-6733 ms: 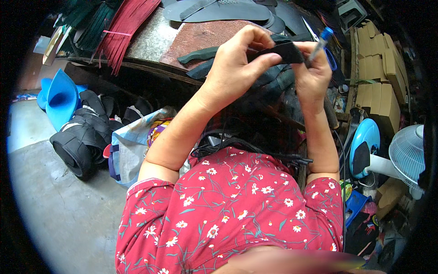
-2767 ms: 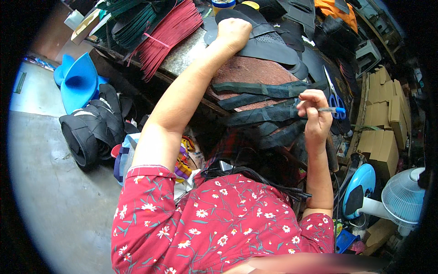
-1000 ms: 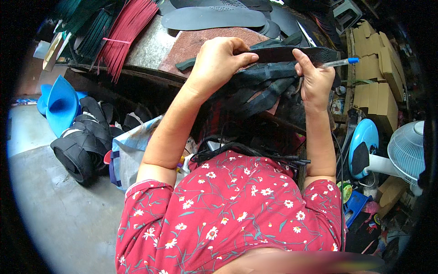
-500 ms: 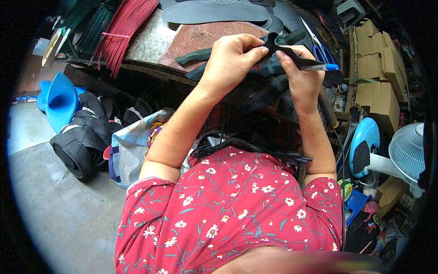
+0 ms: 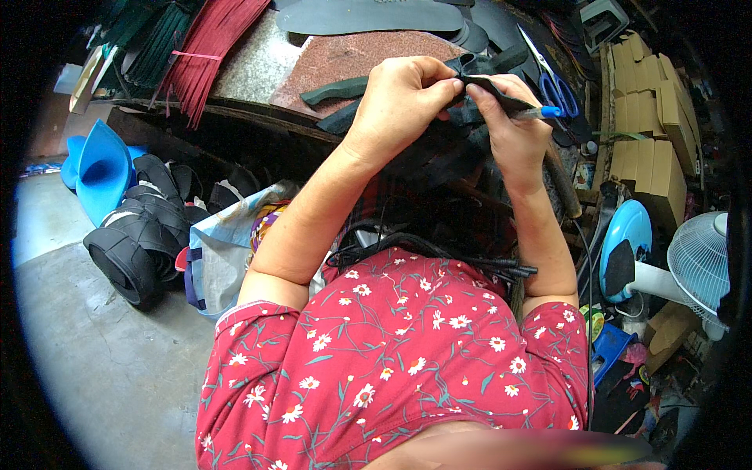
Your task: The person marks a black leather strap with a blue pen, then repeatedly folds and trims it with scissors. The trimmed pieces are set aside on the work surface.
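Observation:
My left hand (image 5: 409, 98) is closed, its thumb and forefinger pinching a thin black strip (image 5: 499, 85) of flexible material. Close beside it, my right hand (image 5: 518, 129) pinches the same strip with the thumb on the near side. A pen with a blue end (image 5: 542, 113) is also tucked in my right hand and sticks out to the right. Both hands are raised over the workbench's near edge, fingertips almost meeting. The fingers hide part of the strip.
A reddish board (image 5: 345, 64), a grey sole-shaped sheet (image 5: 368, 16) and blue-handled scissors (image 5: 554, 82) lie on the bench. Bundled red strips (image 5: 200, 59) hang at its left. Black footwear pieces (image 5: 137, 251) lie on the floor. A white fan (image 5: 697, 258) and cardboard boxes (image 5: 654, 168) stand right.
My right hand has moved slightly left, closer to my left hand, and the pen has shifted with it. The black strip's raised fold between my fingers looks smaller.

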